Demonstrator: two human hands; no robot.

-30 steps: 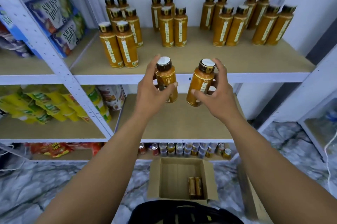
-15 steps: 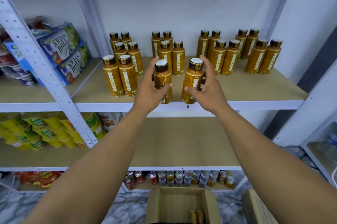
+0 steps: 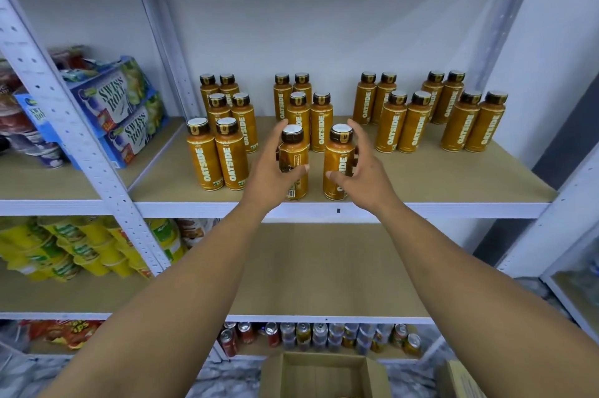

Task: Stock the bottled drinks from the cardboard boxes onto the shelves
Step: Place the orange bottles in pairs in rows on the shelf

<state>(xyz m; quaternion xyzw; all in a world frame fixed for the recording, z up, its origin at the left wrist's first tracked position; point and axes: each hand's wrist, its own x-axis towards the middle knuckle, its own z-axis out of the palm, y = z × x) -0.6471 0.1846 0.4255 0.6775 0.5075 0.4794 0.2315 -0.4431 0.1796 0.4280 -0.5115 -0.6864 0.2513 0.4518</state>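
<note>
Two orange Oatside bottles stand upright side by side at the front edge of the upper shelf (image 3: pixel 453 177). My left hand (image 3: pixel 269 173) grips the left bottle (image 3: pixel 293 151), thumb across its front. My right hand (image 3: pixel 366 177) holds the right bottle (image 3: pixel 338 154), thumb on its front and fingers behind it. Several more Oatside bottles (image 3: pixel 402 122) stand in paired rows further back on the same shelf. The open cardboard box (image 3: pixel 324 371) sits on the floor below; its inside is mostly cut off by the frame's edge.
Swiss Roll boxes (image 3: pixel 120 112) fill the left bay beyond the white upright (image 3: pixel 81 138). Yellow packs (image 3: pixel 64 251) lie one level down. Cans (image 3: pixel 324 336) line the bottom shelf. A second box's corner (image 3: pixel 460 378) shows at lower right.
Both hands rose from mid-air in front of the shelf and moved forward; the two bottles now stand on the upper shelf's front edge. The view tilted upward.
</note>
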